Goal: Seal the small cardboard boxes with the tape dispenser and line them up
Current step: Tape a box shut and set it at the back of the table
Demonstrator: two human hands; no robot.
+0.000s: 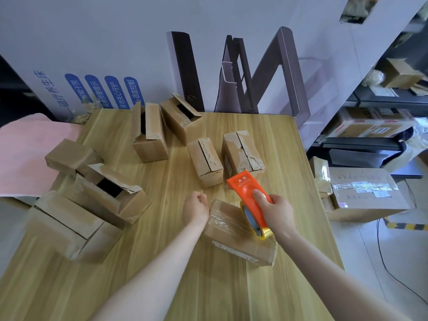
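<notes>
While right hand (pixel 276 212) grips tape dispenser (pixel 246 191) on taped box (pixel 234 235), left hand (pixel 195 208) fisted at its end, empty.

Pink cloth (pixel 23 154) left — taped floor carton (pixel 361 193) right.

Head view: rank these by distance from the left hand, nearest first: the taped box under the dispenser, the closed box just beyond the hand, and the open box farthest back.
1. Taped box: right beside the left hand, on its right.
2. Closed box: straight ahead, further up the view.
3. Open box: farthest back, slightly left.
</notes>
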